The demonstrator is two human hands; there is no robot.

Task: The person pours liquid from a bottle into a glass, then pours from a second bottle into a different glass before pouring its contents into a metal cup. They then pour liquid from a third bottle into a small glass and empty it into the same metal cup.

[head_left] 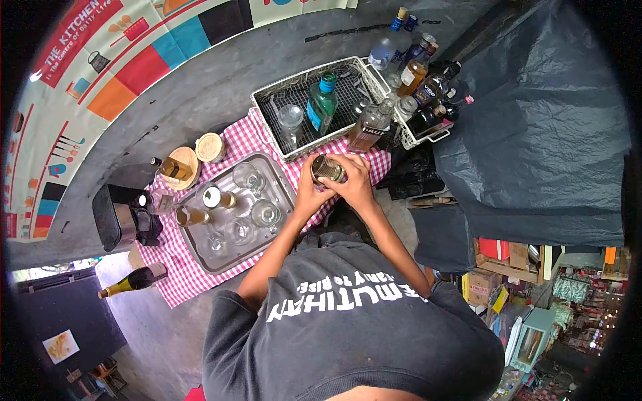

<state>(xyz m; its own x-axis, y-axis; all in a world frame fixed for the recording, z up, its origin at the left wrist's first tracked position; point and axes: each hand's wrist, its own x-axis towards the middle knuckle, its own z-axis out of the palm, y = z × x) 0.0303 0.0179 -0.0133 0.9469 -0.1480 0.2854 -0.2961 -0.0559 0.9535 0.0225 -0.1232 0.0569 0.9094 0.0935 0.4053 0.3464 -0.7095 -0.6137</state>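
Over the edge of the checked cloth, both my hands are wrapped round a clear drinking glass (326, 168). My left hand (312, 189) grips its left side. My right hand (355, 179) curls over its right side, the thumbs close together at the near side. Just beyond the hands stands a labelled clear bottle (370, 128). Behind them is a white wire basket (271, 142) with a dark mesh floor, holding a green bottle (324, 107) and a stemmed glass (291, 121).
Left of my hands, a grey metal tray (199, 257) on the checked cloth (160, 264) holds several glasses, some with amber contents. Round wooden boards (189, 158) and a black holder (115, 217) stand beyond it. A dark gold-necked bottle (137, 279) lies left. Several bottles (431, 90) crowd the back right.
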